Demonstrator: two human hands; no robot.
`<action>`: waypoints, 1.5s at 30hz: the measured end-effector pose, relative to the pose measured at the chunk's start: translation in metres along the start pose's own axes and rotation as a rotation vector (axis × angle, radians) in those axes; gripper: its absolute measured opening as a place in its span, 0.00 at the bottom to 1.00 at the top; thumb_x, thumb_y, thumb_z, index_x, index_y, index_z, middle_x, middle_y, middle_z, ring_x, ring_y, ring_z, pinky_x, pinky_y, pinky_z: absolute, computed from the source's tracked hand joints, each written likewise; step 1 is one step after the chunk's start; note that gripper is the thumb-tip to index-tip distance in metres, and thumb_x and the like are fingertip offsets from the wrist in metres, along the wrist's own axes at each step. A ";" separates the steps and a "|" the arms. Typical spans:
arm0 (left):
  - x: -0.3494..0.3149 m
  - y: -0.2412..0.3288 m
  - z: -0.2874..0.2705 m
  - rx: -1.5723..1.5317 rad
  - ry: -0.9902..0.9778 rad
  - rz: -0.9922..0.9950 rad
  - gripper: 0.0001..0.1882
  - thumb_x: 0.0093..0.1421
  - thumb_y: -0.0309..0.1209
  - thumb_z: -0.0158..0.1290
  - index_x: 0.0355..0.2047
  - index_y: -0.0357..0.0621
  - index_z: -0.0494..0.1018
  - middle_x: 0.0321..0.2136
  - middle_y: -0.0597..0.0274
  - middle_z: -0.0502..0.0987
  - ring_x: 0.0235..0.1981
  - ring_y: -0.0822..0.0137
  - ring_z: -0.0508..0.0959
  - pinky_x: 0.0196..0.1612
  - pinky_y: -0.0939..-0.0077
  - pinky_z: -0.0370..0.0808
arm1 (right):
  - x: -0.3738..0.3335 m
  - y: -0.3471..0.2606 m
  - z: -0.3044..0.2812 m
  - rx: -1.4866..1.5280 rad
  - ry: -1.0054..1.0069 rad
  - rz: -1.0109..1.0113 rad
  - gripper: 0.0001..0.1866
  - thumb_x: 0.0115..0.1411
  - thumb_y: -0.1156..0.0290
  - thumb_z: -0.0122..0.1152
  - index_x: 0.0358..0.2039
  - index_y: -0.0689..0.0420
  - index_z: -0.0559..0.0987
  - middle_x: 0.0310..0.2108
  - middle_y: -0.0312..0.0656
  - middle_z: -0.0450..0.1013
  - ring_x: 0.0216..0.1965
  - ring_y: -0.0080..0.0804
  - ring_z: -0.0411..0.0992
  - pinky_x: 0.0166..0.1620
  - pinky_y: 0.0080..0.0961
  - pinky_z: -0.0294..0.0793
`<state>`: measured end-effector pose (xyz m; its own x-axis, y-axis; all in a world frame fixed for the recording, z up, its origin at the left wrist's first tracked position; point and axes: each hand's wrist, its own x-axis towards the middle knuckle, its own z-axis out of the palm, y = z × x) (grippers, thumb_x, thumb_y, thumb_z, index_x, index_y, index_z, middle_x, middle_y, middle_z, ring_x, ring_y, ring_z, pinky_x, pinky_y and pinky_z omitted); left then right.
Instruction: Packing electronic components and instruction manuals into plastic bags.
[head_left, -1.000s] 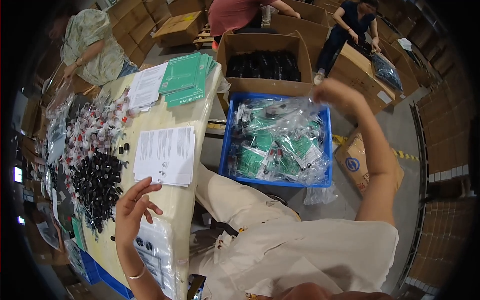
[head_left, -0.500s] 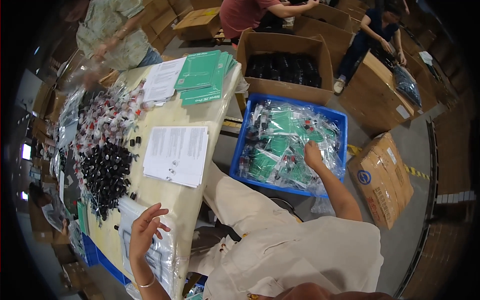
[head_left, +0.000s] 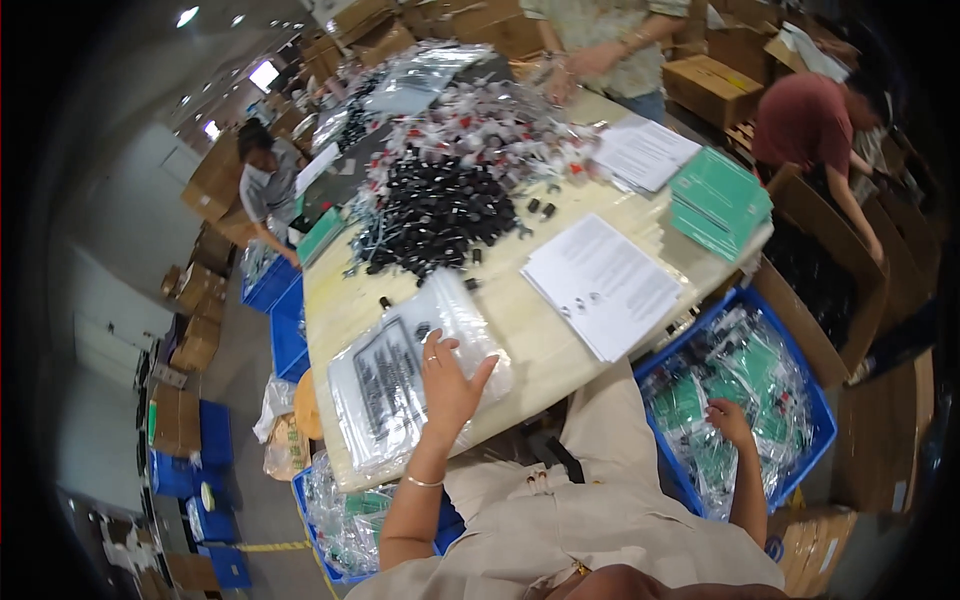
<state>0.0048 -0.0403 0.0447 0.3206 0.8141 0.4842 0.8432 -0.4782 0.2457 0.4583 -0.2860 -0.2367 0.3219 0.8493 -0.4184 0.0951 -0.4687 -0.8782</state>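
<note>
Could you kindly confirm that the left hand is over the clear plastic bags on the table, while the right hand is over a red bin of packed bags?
Not quite: the bin is blue, not red, as the head view shows. The rest is right: the left hand is over the clear plastic bags on the table, and the right hand is over the bin of packed bags.

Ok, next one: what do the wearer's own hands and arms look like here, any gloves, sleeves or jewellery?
Both the left hand and the right hand are ungloved, and no sleeve covers either forearm. A thin, pale bracelet circles the left wrist; none shows on the right. The top is plain beige.
</note>
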 end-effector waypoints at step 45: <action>0.004 -0.077 0.011 -1.133 0.051 -0.401 0.11 0.57 0.24 0.53 0.37 0.35 0.64 0.37 0.57 0.71 0.35 0.72 0.72 0.39 0.81 0.70 | 0.068 -0.425 0.371 -0.008 -0.943 -0.420 0.13 0.53 0.65 0.62 0.23 0.63 0.76 0.16 0.42 0.72 0.15 0.28 0.73 0.18 0.24 0.74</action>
<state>-0.0537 0.0031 0.0185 0.0831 0.9694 0.2310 0.0128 -0.2328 0.9724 0.0905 0.0611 0.0220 -0.6080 0.7884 -0.0934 0.0372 -0.0892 -0.9953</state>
